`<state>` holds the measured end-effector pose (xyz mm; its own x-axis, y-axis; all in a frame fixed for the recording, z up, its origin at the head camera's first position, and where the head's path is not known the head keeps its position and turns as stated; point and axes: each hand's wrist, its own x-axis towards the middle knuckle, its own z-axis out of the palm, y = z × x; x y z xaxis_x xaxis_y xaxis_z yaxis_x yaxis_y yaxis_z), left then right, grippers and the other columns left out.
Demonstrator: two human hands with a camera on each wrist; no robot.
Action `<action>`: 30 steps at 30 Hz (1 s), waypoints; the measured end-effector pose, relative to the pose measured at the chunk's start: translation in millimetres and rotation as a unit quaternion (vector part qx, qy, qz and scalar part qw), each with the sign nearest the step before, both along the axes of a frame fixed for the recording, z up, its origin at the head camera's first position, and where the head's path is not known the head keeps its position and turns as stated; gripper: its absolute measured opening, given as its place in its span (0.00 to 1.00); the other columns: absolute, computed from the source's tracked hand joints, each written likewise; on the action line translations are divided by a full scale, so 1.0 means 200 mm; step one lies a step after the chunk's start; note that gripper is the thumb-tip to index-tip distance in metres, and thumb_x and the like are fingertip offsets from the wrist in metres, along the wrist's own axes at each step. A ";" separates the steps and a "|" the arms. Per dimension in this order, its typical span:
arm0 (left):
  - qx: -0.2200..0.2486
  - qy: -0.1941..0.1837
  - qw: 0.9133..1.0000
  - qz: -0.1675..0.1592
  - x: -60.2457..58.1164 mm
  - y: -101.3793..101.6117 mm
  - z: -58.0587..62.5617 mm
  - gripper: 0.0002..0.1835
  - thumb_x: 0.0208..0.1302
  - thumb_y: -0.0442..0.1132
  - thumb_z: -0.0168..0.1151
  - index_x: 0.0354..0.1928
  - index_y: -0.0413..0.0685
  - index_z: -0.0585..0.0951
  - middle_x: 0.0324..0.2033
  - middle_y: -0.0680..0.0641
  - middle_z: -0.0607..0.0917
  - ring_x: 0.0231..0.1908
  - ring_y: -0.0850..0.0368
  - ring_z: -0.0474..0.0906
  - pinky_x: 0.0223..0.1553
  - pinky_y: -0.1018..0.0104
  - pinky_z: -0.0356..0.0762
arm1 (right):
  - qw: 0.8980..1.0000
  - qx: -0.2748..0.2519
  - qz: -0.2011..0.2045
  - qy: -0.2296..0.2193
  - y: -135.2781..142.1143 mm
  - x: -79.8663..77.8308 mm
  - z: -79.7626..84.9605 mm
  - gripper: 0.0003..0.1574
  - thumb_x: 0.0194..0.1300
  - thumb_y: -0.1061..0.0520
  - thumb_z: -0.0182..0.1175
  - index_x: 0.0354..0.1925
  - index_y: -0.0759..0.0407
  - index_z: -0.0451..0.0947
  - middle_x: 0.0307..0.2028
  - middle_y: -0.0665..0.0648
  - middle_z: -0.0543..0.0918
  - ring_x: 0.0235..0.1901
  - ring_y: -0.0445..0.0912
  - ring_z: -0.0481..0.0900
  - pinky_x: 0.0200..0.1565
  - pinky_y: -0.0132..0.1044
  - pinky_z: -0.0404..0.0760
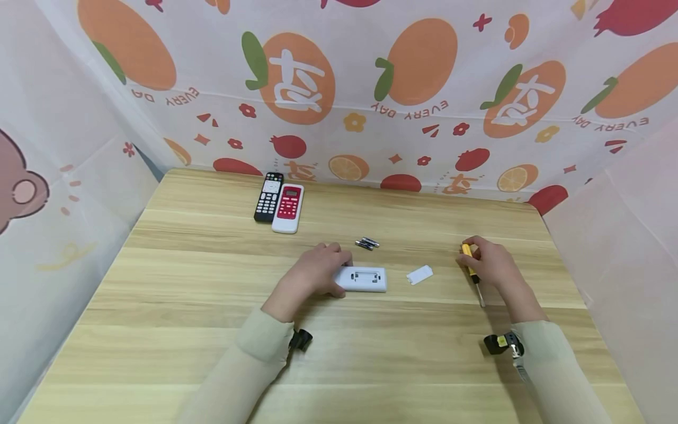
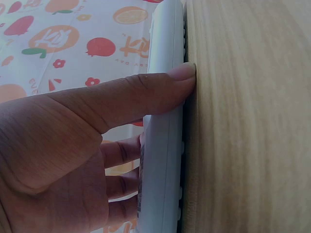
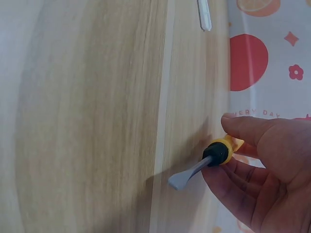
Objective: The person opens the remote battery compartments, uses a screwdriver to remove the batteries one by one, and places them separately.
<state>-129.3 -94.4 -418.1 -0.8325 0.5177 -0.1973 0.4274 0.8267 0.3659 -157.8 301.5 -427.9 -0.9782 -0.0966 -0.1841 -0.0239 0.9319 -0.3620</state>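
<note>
A white remote control [image 1: 365, 288] lies face down on the table, its battery compartment uncovered and holding no batteries. My left hand [image 1: 320, 271] grips its left end; in the left wrist view the thumb [image 2: 141, 97] crosses one side edge of the casing and the fingers are on the other side. My right hand [image 1: 489, 263] holds a flat-blade screwdriver [image 1: 468, 259] by its yellow and black handle. In the right wrist view, the metal tip of the screwdriver [image 3: 187, 175] points away from the palm. Between the hands lies a small white battery cover [image 1: 419, 275].
A few small batteries [image 1: 366, 243] lie just beyond the remote. Farther back on the left, a black remote [image 1: 268, 198] and a red-and-white remote [image 1: 288, 208] rest side by side. A fruit-print cloth [image 1: 360, 129] hangs along the far edge of the wooden table [image 1: 371, 365].
</note>
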 end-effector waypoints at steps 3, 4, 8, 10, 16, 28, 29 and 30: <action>0.002 -0.005 1.000 0.000 0.00 0.03 0.00 0.30 0.40 0.48 0.83 0.47 0.57 0.80 0.45 0.50 0.80 0.44 0.51 0.72 0.46 0.55 0.74 | 1.000 0.001 0.001 0.003 0.03 0.01 -0.01 0.29 0.69 0.48 0.62 0.61 0.62 0.71 0.30 0.58 0.77 0.26 0.48 0.72 0.26 0.38 0.71; 0.002 -0.006 1.000 -0.002 0.00 0.04 0.00 0.30 0.40 0.48 0.83 0.48 0.56 0.80 0.45 0.50 0.80 0.44 0.51 0.72 0.47 0.55 0.74 | 1.000 0.001 0.000 0.004 0.03 0.01 -0.01 0.29 0.69 0.48 0.62 0.61 0.62 0.71 0.29 0.58 0.77 0.26 0.48 0.72 0.26 0.38 0.71; -0.010 0.002 1.000 -0.020 -0.01 0.07 0.01 0.30 0.42 0.49 0.82 0.49 0.56 0.80 0.46 0.50 0.80 0.45 0.51 0.73 0.47 0.54 0.75 | 1.000 -0.001 -0.005 0.000 0.05 0.02 -0.01 0.29 0.69 0.46 0.62 0.61 0.60 0.72 0.29 0.58 0.76 0.26 0.48 0.72 0.27 0.38 0.71; -0.017 0.011 0.999 -0.031 -0.01 0.07 0.01 0.31 0.42 0.50 0.82 0.50 0.56 0.81 0.46 0.50 0.79 0.45 0.52 0.73 0.47 0.55 0.75 | 1.000 -0.005 -0.006 -0.004 0.05 0.02 0.00 0.30 0.69 0.45 0.62 0.61 0.60 0.71 0.30 0.58 0.77 0.26 0.49 0.73 0.27 0.37 0.72; -0.007 0.056 0.997 -0.057 -0.05 0.13 0.07 0.32 0.44 0.52 0.80 0.54 0.56 0.81 0.48 0.51 0.81 0.46 0.53 0.74 0.48 0.56 0.76 | 1.000 -0.021 -0.006 0.001 0.06 0.02 0.01 0.30 0.69 0.46 0.63 0.62 0.59 0.71 0.33 0.60 0.78 0.29 0.50 0.74 0.28 0.37 0.74; -0.029 0.184 0.974 -0.132 -0.27 0.38 0.19 0.37 0.56 0.38 0.74 0.67 0.68 0.73 0.54 0.49 0.79 0.55 0.47 0.70 0.51 0.45 0.75 | 0.999 -0.052 0.004 0.016 0.06 0.04 0.03 0.27 0.70 0.49 0.62 0.60 0.60 0.73 0.31 0.59 0.78 0.26 0.49 0.73 0.27 0.38 0.73; -0.032 0.188 0.972 -0.134 -0.29 0.40 0.18 0.35 0.57 0.37 0.73 0.66 0.70 0.73 0.53 0.49 0.79 0.55 0.47 0.70 0.51 0.44 0.74 | 0.998 -0.054 0.006 0.014 0.06 0.05 0.03 0.26 0.70 0.49 0.62 0.61 0.60 0.73 0.31 0.59 0.77 0.26 0.49 0.73 0.27 0.38 0.73; -0.035 0.191 0.972 -0.135 -0.31 0.42 0.18 0.34 0.58 0.37 0.73 0.65 0.71 0.74 0.53 0.49 0.79 0.55 0.47 0.70 0.52 0.44 0.73 | 0.998 -0.055 0.008 0.012 0.06 0.06 0.02 0.26 0.70 0.50 0.62 0.61 0.60 0.73 0.31 0.59 0.77 0.26 0.49 0.73 0.27 0.38 0.73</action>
<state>-191.2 -10.3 -382.7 -0.6875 0.7239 0.0570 0.7258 0.6828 0.0837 -146.4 313.8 -423.0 -0.9804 -0.1315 -0.1470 -0.0495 0.8855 -0.4621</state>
